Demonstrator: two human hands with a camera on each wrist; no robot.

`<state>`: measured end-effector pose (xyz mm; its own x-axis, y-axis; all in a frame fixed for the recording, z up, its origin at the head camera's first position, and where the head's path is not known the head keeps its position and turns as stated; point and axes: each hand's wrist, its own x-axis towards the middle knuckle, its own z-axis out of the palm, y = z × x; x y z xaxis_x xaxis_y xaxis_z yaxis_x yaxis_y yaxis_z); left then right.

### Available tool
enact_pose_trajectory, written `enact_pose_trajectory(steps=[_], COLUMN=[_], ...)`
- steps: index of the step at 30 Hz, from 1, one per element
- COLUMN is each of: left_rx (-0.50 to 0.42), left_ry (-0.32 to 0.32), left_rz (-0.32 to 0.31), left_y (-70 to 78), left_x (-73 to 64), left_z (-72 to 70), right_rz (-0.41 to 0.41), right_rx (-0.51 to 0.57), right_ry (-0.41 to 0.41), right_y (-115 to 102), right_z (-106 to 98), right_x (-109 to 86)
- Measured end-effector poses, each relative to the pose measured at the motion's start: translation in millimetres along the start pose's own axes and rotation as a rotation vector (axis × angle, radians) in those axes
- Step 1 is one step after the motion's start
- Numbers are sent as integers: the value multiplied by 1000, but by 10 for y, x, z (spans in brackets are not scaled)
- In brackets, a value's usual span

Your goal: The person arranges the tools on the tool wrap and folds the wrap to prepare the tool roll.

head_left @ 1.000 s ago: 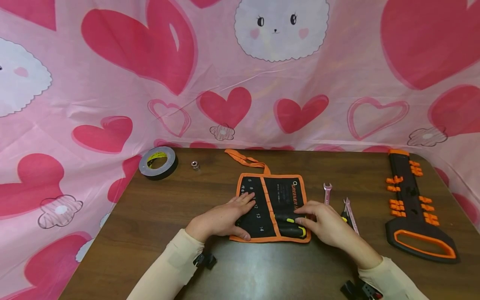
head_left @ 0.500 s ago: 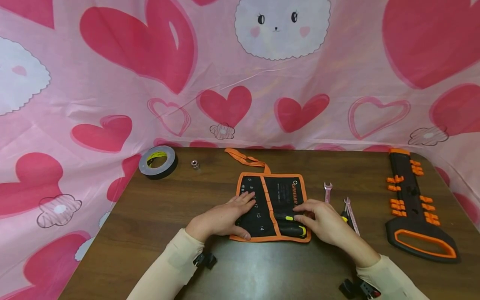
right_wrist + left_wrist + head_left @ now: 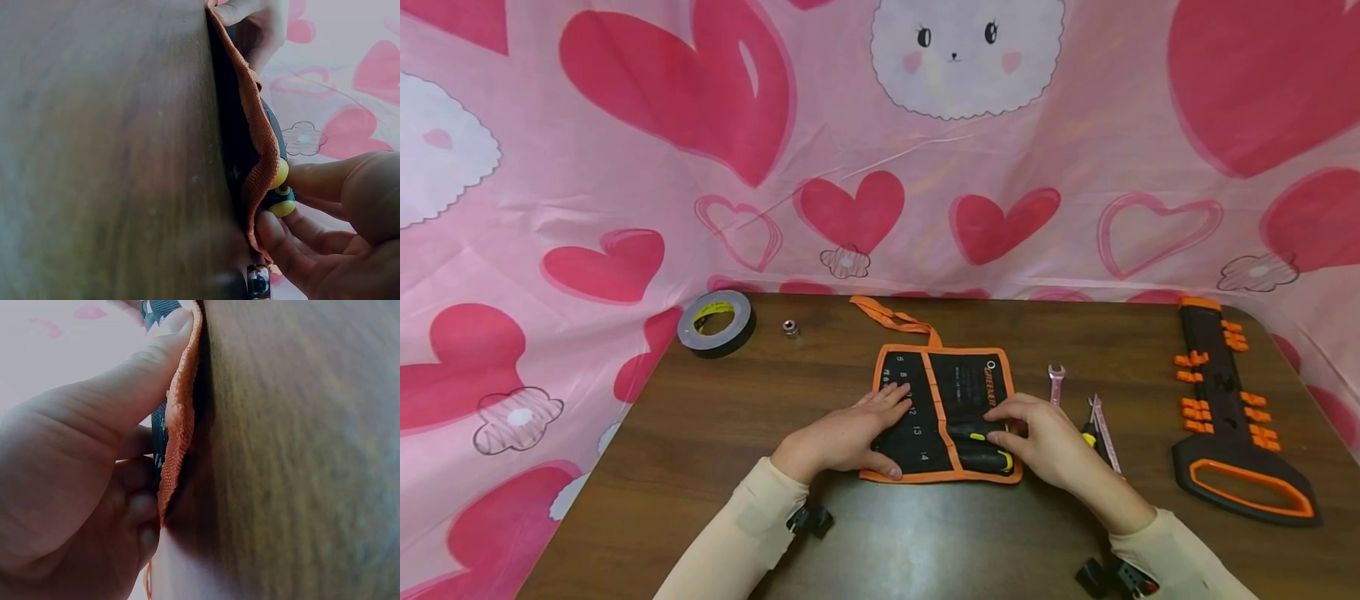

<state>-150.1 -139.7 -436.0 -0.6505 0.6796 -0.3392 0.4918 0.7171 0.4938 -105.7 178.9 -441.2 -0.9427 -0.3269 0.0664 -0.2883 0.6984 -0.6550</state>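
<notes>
A black cloth tool pouch with orange trim and numbered pockets lies flat on the table. My left hand rests spread on its left half, thumb by the lower orange edge. At the pouch's right side my right hand pinches a black-and-yellow tool handle between thumb and fingers. Another black handle with a yellow end sits just below it. Yellow ends show between the fingers in the right wrist view. The pouch hides the rest of these tools, so their kind cannot be told.
Right of the pouch lie a small wrench, a black-and-yellow tool and another metal wrench. A black rack with orange clips stands further right. A tape roll and a socket lie back left.
My right hand has shifted slightly left, and the upper yellow-marked handle has slid a little left, deeper into the pouch. The left hand stays put.
</notes>
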Motion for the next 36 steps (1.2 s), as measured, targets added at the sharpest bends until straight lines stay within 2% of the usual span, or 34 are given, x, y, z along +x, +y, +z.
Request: enact_pose_trajectory(steps=[16,25,32,36], left_rx=[7,10,5,5], left_ry=[2,6,2,-1], left_rz=[-3,-8,-9,-8], left_y=[-13,-11,1,7], left_x=[16,18,15,15], left_z=[3,9,2,-2], right_rz=[45,-4,30,28], right_rx=[6,-51,15,3], right_ry=[-56,-60,-60,-55], right_y=[-6,-5,-16,-9], right_z=[-5,7,-7,-20], right_x=[12,29,29,32])
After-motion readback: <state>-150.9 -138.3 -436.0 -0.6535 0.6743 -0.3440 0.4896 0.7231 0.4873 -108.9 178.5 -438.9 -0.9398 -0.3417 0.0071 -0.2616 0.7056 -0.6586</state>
